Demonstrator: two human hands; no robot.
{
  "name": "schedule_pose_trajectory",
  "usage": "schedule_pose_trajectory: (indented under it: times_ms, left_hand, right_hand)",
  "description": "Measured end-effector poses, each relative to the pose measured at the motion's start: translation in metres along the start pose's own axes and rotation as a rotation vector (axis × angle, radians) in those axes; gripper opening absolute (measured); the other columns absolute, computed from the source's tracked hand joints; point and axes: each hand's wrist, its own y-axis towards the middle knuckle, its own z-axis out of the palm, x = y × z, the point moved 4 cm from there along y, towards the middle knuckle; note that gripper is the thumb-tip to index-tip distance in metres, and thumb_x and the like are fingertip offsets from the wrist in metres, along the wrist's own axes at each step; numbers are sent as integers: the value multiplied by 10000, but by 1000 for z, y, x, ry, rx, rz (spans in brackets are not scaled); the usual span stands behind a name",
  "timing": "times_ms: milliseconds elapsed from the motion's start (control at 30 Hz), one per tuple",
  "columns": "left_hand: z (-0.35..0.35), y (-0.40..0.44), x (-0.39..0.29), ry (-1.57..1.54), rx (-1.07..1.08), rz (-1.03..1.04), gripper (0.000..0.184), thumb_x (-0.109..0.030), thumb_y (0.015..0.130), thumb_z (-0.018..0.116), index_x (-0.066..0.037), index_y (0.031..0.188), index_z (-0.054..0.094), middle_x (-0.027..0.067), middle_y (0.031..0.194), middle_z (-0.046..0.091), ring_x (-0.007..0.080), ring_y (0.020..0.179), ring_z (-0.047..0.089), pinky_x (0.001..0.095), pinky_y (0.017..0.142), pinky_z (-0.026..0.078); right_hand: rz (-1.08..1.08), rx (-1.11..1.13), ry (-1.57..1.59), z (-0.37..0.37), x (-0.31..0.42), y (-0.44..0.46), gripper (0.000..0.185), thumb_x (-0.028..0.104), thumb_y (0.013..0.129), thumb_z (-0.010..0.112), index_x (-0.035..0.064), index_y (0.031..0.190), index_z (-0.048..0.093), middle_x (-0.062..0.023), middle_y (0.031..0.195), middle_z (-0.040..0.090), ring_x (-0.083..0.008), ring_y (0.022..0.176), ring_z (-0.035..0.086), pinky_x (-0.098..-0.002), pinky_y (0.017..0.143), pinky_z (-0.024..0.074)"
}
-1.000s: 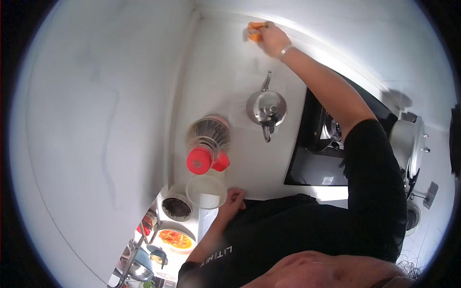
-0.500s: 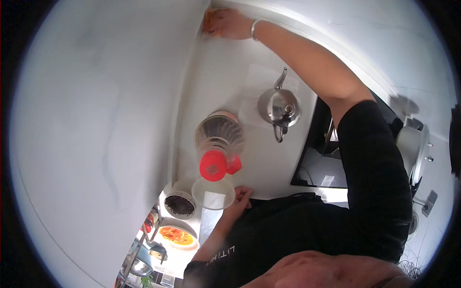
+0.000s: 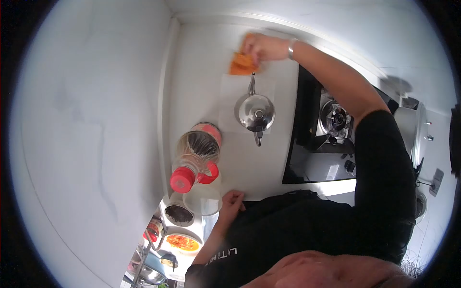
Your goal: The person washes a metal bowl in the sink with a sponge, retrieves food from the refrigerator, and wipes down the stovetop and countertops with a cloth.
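Note:
An orange cloth (image 3: 244, 65) is pinched in my right hand (image 3: 261, 48), slightly blurred, over the white counter beyond the kettle's spout. Just below it stands a shiny steel kettle (image 3: 257, 113), upright on a pale square sheet (image 3: 229, 108). My left hand (image 3: 233, 200) rests at the counter's near edge, its fingers loosely bent and apart from the thumb, with nothing seen in it. Close to that hand are a clear round plastic container (image 3: 202, 200) and a large clear bottle (image 3: 199, 144) with a red cap and red handle.
A black gas hob (image 3: 307, 165) lies right of the kettle, a lidded pot (image 3: 410, 132) beyond it. Left of my left hand are a bowl of dark contents (image 3: 179, 216) and a dish of red-orange food (image 3: 183, 243). White walls border the counter (image 3: 201, 72).
My right hand has moved with the orange cloth out of the far left corner, rightward and nearer the kettle's spout. The view has shifted, exposing more of the hob. My left hand stays at the edge.

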Motion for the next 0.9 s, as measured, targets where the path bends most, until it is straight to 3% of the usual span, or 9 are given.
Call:
schedule_pose_trajectory:
  times_ms: [133, 233, 367, 400, 500, 600, 733, 833, 900]
  left_hand:
    - [1, -2, -7, -21, 29, 22, 176, -200, 938, 597, -26, 953, 577, 44, 616, 593, 109, 543, 569, 239, 527, 436]
    - [0, -1, -8, 75, 21, 11, 199, -225, 940, 594, -29, 967, 575, 46, 620, 594, 111, 547, 571, 242, 534, 438]
    - [-3, 1, 3, 40, 4, 35, 131, -126, 928, 598, 4, 946, 593, 53, 684, 608, 125, 552, 588, 250, 527, 477]
    - [-4, 2, 6, 29, 10, 41, 130, -123, 929, 596, 6, 949, 592, 54, 685, 608, 127, 554, 590, 252, 529, 479]
    - [-6, 1, 10, 51, 21, 41, 192, -198, 934, 597, -12, 975, 578, 56, 656, 609, 124, 570, 595, 244, 549, 462]
    - [-6, 1, 9, 46, 29, 54, 218, -229, 934, 601, -20, 986, 571, 57, 645, 613, 123, 577, 601, 240, 555, 454]
    - [-5, 2, 7, 25, 37, 61, 210, -217, 932, 602, -16, 987, 574, 60, 649, 617, 126, 575, 608, 240, 553, 457]
    - [-5, 1, 6, 28, 29, 86, 205, -211, 931, 602, -13, 982, 575, 58, 647, 616, 125, 571, 610, 236, 554, 461]
    - [-7, 0, 2, 69, 15, 93, 205, -210, 931, 602, -12, 978, 576, 56, 645, 614, 124, 570, 610, 236, 551, 460]
  right_hand:
    - [174, -64, -135, -10, 6, -93, 152, -67, 651, 674, 84, 639, 664, -91, 981, 607, -252, 1031, 552, -354, 867, 469]
    - [496, -155, 233, -19, 2, -115, 146, -87, 675, 627, 49, 662, 677, -86, 971, 604, -224, 937, 601, -310, 822, 502]
    - [324, -574, 141, -54, 28, -106, 293, -97, 725, 596, 81, 948, 656, -70, 972, 575, -196, 866, 591, -296, 741, 486]
    - [290, -658, -138, -66, 46, -102, 399, -72, 724, 625, 116, 1076, 621, -69, 1014, 576, -216, 876, 577, -333, 741, 485]
    - [124, -789, -788, -100, 80, -78, 391, -21, 739, 638, 126, 1101, 623, -65, 1055, 584, -237, 941, 562, -345, 778, 493]
    - [151, -766, -943, -89, 53, -63, 387, 29, 764, 619, 130, 1138, 630, -50, 1109, 582, -244, 997, 546, -345, 825, 505]
    - [371, -664, -797, -51, 10, -69, 445, 5, 756, 615, 150, 1176, 641, -13, 1119, 587, -244, 1038, 537, -328, 916, 489]
    - [475, -592, -741, -62, 14, -64, 392, 38, 777, 597, 145, 1151, 647, -37, 1114, 577, -239, 1042, 530, -336, 866, 508]
    - [373, -676, -779, -86, 51, -70, 386, 37, 779, 595, 153, 1142, 651, -44, 1097, 578, -247, 1039, 531, -344, 843, 509]
